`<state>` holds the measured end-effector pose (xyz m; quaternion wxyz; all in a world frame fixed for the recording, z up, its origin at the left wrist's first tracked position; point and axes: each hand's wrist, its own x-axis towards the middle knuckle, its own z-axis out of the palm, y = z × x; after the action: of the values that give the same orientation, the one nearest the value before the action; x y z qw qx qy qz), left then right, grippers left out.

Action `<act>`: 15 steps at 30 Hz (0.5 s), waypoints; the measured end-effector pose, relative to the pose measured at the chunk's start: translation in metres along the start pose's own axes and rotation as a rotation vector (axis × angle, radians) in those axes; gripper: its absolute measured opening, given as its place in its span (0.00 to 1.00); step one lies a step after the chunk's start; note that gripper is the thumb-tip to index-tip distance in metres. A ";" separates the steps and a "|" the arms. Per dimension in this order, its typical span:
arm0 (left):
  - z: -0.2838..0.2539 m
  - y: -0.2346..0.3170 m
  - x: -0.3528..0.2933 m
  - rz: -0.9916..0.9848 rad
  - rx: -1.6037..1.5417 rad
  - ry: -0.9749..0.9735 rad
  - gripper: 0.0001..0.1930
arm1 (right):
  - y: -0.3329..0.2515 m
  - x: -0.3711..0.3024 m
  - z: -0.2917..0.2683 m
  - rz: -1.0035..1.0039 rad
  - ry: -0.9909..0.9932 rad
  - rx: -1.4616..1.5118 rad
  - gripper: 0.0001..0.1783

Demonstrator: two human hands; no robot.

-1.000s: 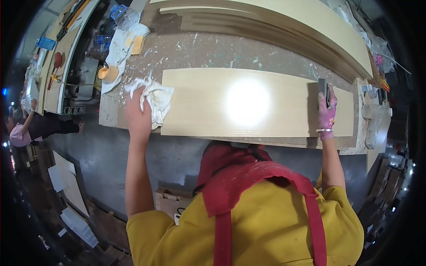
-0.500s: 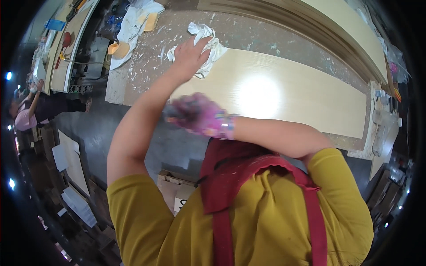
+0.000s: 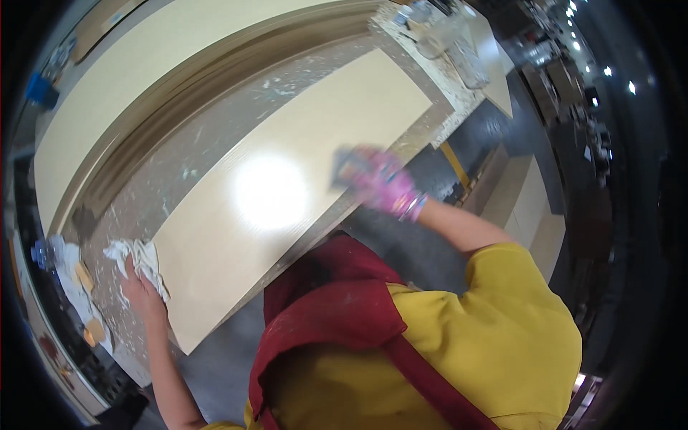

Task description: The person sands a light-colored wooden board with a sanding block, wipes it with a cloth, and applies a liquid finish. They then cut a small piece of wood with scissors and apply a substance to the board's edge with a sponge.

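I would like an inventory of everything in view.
Paint-flecked workbench: one, grey-brown, centre
Long flat board: one, cream, on bench
Stacked long panels: count unclear, cream, bench's far side
Crumpled fabric cloth: one, white, board's left end
Spread fabric cloth: one, white, bench's left end
Rectangular block: one, yellow, spread cloth's edge
Translucent plastic items: several, clear, bench's right end
Handheld block: one, grey, blurred, over board
Remainder: unclear
Fabric apron: one, red, torso
Fabric top: one, yellow, torso
Left grip: one, bare, at crumpled cloth
Right grip: one, pink glove, holding grey block
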<state>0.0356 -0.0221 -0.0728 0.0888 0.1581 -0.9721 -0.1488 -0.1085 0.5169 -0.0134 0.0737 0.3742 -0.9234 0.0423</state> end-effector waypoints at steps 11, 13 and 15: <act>-0.008 0.007 -0.005 0.049 0.013 -0.011 0.23 | 0.080 -0.044 0.002 0.321 0.022 0.042 0.29; -0.016 0.027 0.005 -0.025 0.070 -0.016 0.23 | 0.159 -0.071 -0.002 0.634 0.082 -0.058 0.29; -0.014 0.064 0.015 -0.123 0.126 0.032 0.22 | 0.220 -0.089 -0.022 0.915 0.097 -0.050 0.31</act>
<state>0.0069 0.0272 -0.0380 0.0849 0.2254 -0.9664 -0.0899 -0.1965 0.7389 -0.0122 0.0995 -0.0763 -0.9899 0.0658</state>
